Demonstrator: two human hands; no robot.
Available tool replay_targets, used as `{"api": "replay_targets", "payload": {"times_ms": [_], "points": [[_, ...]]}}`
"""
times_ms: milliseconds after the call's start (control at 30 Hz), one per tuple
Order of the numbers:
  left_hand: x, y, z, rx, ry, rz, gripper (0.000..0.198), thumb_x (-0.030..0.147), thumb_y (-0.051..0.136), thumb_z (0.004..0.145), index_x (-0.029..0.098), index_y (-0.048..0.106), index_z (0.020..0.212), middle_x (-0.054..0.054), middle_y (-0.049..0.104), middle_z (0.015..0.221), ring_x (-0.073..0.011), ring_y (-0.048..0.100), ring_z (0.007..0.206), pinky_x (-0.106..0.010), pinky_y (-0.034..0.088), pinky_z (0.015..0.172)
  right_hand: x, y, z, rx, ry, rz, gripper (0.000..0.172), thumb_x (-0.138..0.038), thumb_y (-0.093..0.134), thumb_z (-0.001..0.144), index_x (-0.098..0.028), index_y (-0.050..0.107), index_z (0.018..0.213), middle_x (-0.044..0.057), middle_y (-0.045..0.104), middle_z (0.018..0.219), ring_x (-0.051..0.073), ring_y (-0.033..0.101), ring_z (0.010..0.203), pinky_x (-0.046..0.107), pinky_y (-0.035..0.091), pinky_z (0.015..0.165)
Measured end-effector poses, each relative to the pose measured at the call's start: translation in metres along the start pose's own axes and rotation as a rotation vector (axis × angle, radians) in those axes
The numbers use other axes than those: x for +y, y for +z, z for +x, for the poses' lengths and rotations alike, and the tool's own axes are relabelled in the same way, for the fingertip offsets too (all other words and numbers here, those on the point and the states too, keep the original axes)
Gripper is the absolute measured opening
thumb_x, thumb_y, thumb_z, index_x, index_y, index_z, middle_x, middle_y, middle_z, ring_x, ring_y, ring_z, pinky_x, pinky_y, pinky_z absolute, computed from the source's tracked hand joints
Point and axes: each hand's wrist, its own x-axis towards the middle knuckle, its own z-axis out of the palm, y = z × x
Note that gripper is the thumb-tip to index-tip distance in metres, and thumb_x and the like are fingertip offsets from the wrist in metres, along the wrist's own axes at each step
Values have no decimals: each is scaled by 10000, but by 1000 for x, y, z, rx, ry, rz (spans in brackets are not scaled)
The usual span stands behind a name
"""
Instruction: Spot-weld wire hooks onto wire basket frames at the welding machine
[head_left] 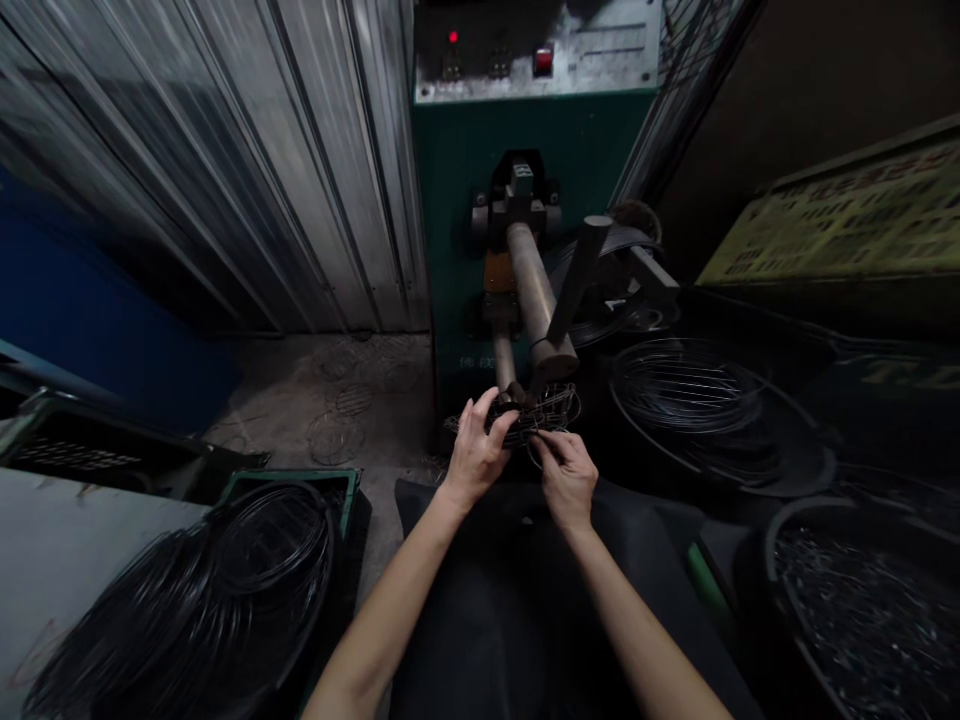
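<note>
A small wire frame, dark and partly hidden by my fingers, sits at the lower electrode of a green spot-welding machine. My left hand is at its left end, with thumb and fingers curled round the wire. At the near right edge of the frame, my right hand pinches with thumb and forefinger, and a thin curved wire shows beside the fingertips. The thick upper arm of the machine juts out just above both hands. Fine details of the wires are too dark to make out.
To the left, a green crate holds bundled black wire rings. On the right are a tub of wire hoops and a tub of small metal pieces. Loose wire rings lie on the floor. A red lamp glows on the panel.
</note>
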Motion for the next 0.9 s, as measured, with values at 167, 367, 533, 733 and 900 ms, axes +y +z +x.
{"api": "replay_targets", "payload": {"times_ms": [167, 367, 533, 733, 900], "points": [[-1, 0, 2, -10, -5, -7, 595, 53, 574, 703, 237, 394, 1239, -142, 302, 1418, -272, 317, 1350, -510, 370, 1058, -1, 0, 2, -4, -1, -16, 258, -404, 560, 833, -189, 701, 852, 40, 594, 794, 141, 569, 724, 289, 476, 703], [-2, 3, 3, 63, 34, 13, 547, 73, 584, 733, 221, 395, 1224, -157, 332, 1385, -276, 351, 1327, -496, 388, 1044, -2, 0, 3, -25, 8, -10, 244, -379, 548, 843, -188, 699, 855, 37, 576, 793, 134, 558, 714, 274, 471, 689], [-5, 2, 5, 88, 89, 16, 573, 39, 601, 700, 213, 391, 1205, -162, 330, 1383, -281, 350, 1325, -503, 394, 1034, -1, 1, 3, -7, -13, -11, 224, -358, 560, 843, -185, 699, 869, 33, 570, 806, 125, 547, 707, 263, 465, 678], [-4, -1, 6, 80, 100, -15, 584, 47, 626, 695, 222, 376, 1193, -149, 310, 1389, -269, 337, 1332, -498, 398, 1033, -2, 2, 3, -13, 1, -3, 223, -347, 548, 853, -182, 698, 867, 30, 567, 798, 126, 554, 717, 258, 462, 681], [-5, 0, 6, 70, 101, -30, 585, 34, 637, 676, 214, 381, 1170, -151, 283, 1399, -284, 329, 1328, -508, 397, 1027, -4, 2, 3, -10, 26, 33, 214, -341, 559, 848, -180, 695, 885, 27, 564, 805, 121, 549, 716, 251, 458, 685]]}}
